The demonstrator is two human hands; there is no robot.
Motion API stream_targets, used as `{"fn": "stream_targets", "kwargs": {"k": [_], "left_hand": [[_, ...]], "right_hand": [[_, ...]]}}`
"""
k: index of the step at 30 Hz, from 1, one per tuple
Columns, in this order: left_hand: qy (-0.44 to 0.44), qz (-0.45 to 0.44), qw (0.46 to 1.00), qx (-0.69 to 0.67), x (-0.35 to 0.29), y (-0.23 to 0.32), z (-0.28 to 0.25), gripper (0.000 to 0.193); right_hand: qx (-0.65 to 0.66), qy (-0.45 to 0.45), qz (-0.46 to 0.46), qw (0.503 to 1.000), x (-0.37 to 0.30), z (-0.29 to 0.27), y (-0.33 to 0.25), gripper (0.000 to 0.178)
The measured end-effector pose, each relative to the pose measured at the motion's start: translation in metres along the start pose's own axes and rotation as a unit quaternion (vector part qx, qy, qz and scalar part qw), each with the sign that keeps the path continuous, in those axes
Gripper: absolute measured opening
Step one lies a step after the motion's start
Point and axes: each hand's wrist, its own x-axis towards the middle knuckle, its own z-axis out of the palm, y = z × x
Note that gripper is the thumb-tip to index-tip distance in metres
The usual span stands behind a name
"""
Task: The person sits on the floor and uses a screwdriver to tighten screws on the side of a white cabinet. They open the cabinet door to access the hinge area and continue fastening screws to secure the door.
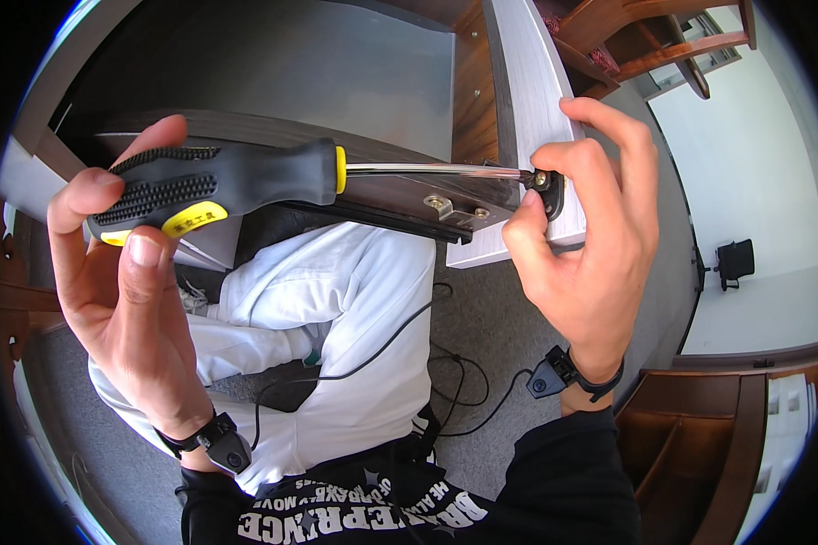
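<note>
My left hand (129, 304) is closed around the thick handle of a black and yellow screwdriver (286, 177), held level across the view. Its metal shaft points right, and the tip meets a small screw (542, 178) in a black oval fitting (555, 202). That fitting lies against a pale wood-grain panel (529, 68). With thumb and index finger, my right hand (602, 232) pinches the fitting beside the tip, its other fingers bent over the panel. Whether the tip is fully seated in the screw cannot be made out.
A dark drawer frame (318, 145) with a metal bracket (440, 207) and a black slide rail (373, 224) runs behind the screwdriver. Black cables (463, 372) cross my legs and the grey carpet. A wooden chair (627, 27) stands upper right, brown wooden furniture (691, 436) lower right.
</note>
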Motion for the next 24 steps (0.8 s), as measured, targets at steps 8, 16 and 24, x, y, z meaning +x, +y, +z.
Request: {"fn": "stream_targets", "kwargs": {"k": [8, 16, 24], "left_hand": [[-0.006, -0.007, 1.000, -0.027, -0.0017, -0.0052, -0.0014, 0.033], [0.008, -0.021, 0.999, -0.034, -0.0031, -0.0043, -0.0003, 0.034], [0.027, -0.041, 0.998, -0.046, -0.0057, -0.0067, 0.0058, 0.035]], "right_hand": [[0.001, -0.001, 0.011, 1.000, -0.0005, -0.0003, -0.0007, 0.026], [-0.003, 0.004, -0.007, 1.000, 0.0010, 0.0000, 0.0000, 0.024], [0.013, 0.010, -0.029, 0.999, 0.0015, 0.0024, 0.0024, 0.022]]}}
